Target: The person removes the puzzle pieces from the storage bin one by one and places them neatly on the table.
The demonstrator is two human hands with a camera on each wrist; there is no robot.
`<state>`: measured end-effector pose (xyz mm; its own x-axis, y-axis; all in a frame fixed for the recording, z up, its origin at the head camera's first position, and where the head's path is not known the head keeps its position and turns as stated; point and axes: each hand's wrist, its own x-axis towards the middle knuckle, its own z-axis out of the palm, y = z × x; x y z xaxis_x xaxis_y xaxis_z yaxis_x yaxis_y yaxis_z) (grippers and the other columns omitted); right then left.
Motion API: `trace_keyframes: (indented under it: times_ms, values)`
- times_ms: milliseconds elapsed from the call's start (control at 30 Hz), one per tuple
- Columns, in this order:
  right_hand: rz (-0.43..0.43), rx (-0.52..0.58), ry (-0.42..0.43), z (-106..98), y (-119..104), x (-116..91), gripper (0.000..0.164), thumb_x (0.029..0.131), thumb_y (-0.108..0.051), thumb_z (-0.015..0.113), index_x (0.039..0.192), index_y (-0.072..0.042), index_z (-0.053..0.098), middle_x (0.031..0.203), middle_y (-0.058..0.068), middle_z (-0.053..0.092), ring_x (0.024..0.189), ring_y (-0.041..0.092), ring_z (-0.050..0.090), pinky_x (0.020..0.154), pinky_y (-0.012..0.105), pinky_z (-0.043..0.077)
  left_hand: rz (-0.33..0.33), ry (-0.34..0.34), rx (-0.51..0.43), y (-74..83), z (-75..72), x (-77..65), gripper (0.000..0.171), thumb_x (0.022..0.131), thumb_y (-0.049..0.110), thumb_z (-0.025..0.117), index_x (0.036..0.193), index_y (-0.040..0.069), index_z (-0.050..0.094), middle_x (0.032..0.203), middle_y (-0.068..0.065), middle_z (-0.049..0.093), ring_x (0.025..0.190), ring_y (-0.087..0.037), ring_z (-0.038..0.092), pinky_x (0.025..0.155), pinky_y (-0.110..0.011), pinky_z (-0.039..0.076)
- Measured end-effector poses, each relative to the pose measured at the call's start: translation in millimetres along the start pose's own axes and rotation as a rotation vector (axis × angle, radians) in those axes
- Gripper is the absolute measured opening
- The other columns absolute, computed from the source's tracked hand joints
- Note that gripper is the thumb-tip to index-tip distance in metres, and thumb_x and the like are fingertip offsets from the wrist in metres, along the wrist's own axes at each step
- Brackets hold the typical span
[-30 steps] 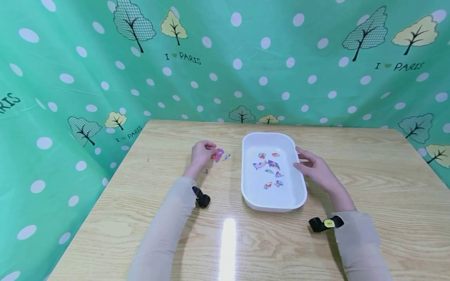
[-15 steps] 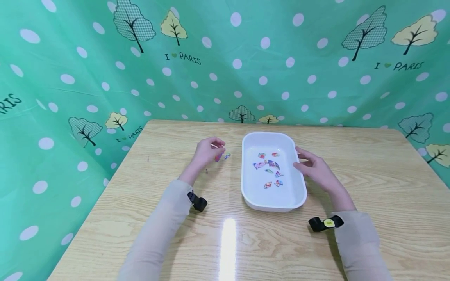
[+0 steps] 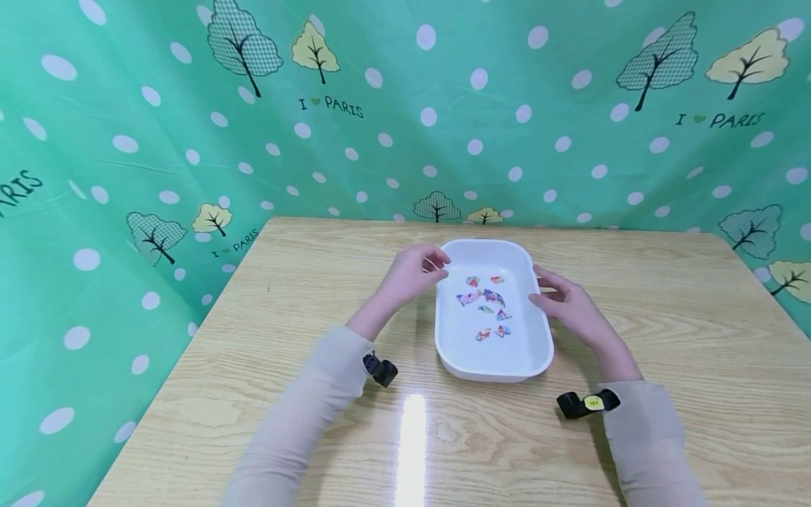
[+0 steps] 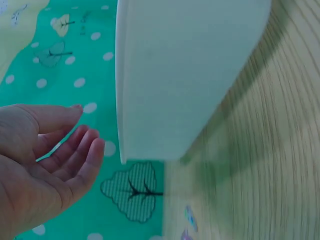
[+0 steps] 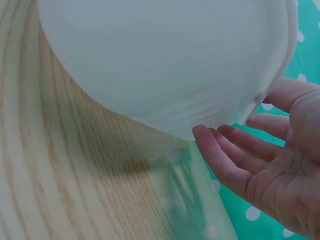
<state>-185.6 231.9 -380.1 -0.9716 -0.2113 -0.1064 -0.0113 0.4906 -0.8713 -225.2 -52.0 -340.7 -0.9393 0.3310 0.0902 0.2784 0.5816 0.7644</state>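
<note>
Lying in the white tub (image 3: 469,355) are colourful pieces (image 3: 491,297).

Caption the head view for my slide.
Right hand touching a white tub of small colourful pieces; left hand poised near the opposite rim, above a wooden table.

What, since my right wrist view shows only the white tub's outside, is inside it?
Observer: Several small, colourful printed pieces lie scattered on the floor of the white tub.
Operator: What's at the side opposite the right hand?
Observer: The left hand, close by the tub's left edge.
Operator: Any pieces outside it?
Observer: Yes, the left wrist view shows at least two more pieces on the table.
</note>
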Motion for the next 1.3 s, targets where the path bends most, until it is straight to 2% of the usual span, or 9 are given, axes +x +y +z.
trace_keyframes:
  times_ms: [100,233,367,467,600,867,1000,1100,1300]
  values:
    - [-0.001,0.004,-0.003,0,0,0,0.064,0.092,-0.028,0.053,0.145,-0.016,0.020,0.138,0.022,0.035,0.116,0.037,0.048,0.082,0.035,0.051,0.007,-0.039,0.032,8.8,9.8,-0.2,0.019,0.084,0.014,0.063,0.103,0.009,0.064,0.095,-0.003,0.063,0.086,-0.014,0.058,0.074,-0.021,0.049]
    - [0.000,0.001,-0.001,1,0,0,0.064,0.092,-0.028,0.053,0.145,-0.016,0.019,0.138,0.023,0.035,0.116,0.038,0.047,0.083,0.036,0.051,0.021,-0.105,0.028,17.7,25.3,0.9,0.021,0.085,0.015,0.063,0.105,0.009,0.064,0.094,0.000,0.062,0.086,-0.011,0.057,0.072,-0.019,0.048]
    - [0.003,-0.007,0.004,0,0,0,0.065,0.092,-0.028,0.053,0.145,-0.015,0.019,0.138,0.023,0.034,0.117,0.039,0.047,0.083,0.037,0.051,0.074,-0.182,0.042,23.3,42.9,4.4,0.023,0.083,0.013,0.065,0.105,0.009,0.064,0.092,0.000,0.062,0.083,-0.009,0.057,0.072,-0.016,0.046]
    - [-0.003,-0.005,0.002,0,0,0,0.064,0.092,-0.029,0.053,0.145,-0.015,0.020,0.137,0.024,0.035,0.116,0.039,0.047,0.082,0.037,0.051,0.113,-0.237,0.061,24.4,56.2,7.7,0.023,0.081,0.011,0.066,0.104,0.008,0.065,0.090,0.001,0.063,0.080,-0.007,0.056,0.071,-0.014,0.045]
    - [-0.014,-0.005,-0.001,0,0,2,0.064,0.091,-0.029,0.053,0.145,-0.014,0.021,0.136,0.024,0.036,0.115,0.039,0.048,0.081,0.036,0.051,0.128,-0.316,0.097,24.3,70.7,11.6,0.020,0.081,0.010,0.067,0.101,0.007,0.065,0.084,0.002,0.063,0.076,-0.004,0.056,0.070,-0.012,0.044]
    - [-0.043,-0.003,0.002,0,3,3,0.063,0.092,-0.028,0.052,0.144,-0.010,0.022,0.134,0.025,0.039,0.115,0.040,0.048,0.078,0.031,0.052,0.113,-0.479,0.186,23.7,87.6,14.4,0.016,0.081,0.010,0.067,0.097,0.009,0.065,0.077,0.005,0.060,0.065,-0.005,0.054,0.062,-0.012,0.043]
    - [-0.047,0.004,-0.002,0,2,2,0.063,0.092,-0.026,0.052,0.144,-0.010,0.021,0.134,0.026,0.038,0.114,0.040,0.049,0.077,0.029,0.052,0.112,-0.514,0.257,23.5,92.5,12.6,0.015,0.080,0.011,0.068,0.095,0.010,0.065,0.075,0.005,0.058,0.062,-0.005,0.054,0.059,-0.012,0.043]
    - [-0.043,0.006,-0.004,-1,1,1,0.063,0.092,-0.026,0.052,0.144,-0.010,0.021,0.135,0.026,0.038,0.115,0.040,0.048,0.078,0.029,0.052,0.117,-0.514,0.302,23.0,94.8,12.3,0.015,0.080,0.013,0.068,0.094,0.012,0.065,0.075,0.006,0.057,0.064,-0.004,0.053,0.059,-0.012,0.042]
    - [-0.042,-0.008,0.001,-1,0,1,0.063,0.092,-0.027,0.052,0.144,-0.010,0.022,0.134,0.026,0.038,0.115,0.040,0.048,0.079,0.031,0.052,0.119,-0.532,0.366,24.4,97.9,14.4,0.013,0.081,0.015,0.067,0.094,0.013,0.065,0.078,0.006,0.058,0.070,-0.004,0.053,0.064,-0.013,0.041]
